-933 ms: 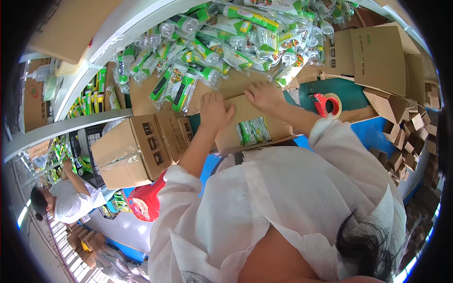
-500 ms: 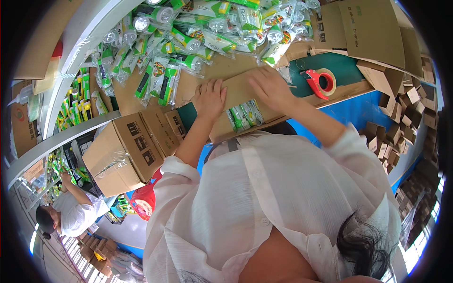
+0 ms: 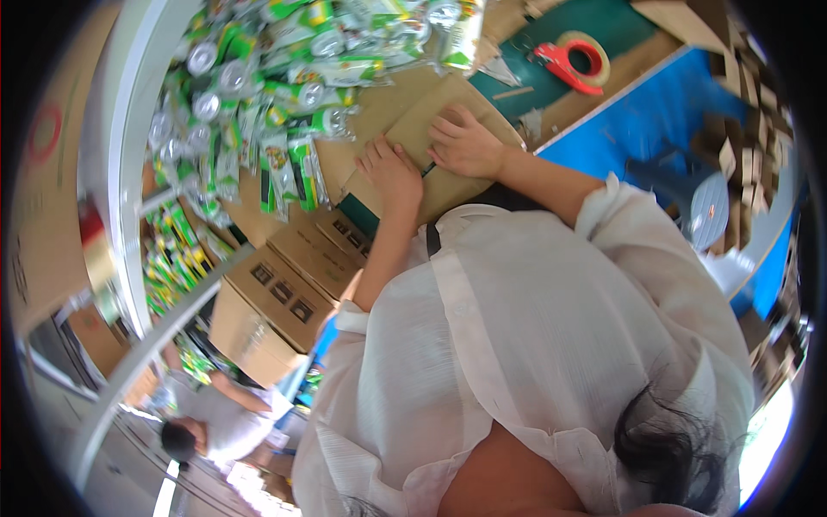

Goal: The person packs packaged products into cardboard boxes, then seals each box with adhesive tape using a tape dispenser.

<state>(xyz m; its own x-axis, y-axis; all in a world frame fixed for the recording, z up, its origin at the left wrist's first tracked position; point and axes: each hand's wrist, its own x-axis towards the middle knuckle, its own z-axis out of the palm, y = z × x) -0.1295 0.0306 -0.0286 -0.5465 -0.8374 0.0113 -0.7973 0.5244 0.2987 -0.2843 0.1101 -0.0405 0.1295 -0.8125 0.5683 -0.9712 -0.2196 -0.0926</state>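
A brown cardboard box lies against my front at the table edge. Its top flaps are folded in, and only a narrow dark gap shows between them. My left hand rests on the left side of the box top, fingers apart. On the right flap, my right hand presses down with bent, spread fingers. The packets inside the box are hidden now. Beyond my hands is a large heap of green and white flashlights in clear bags. A red tape dispenser with a tape roll lies to the right on the green table mat.
At my left stands a larger cardboard carton. A white metal frame rises on the left, with a co-worker behind it. On the right are a grey-blue stool and several small open cartons.
Both flaps now cover the packets that showed in the box. My right hand has come in closer to my left. The whole view has turned and shifted.
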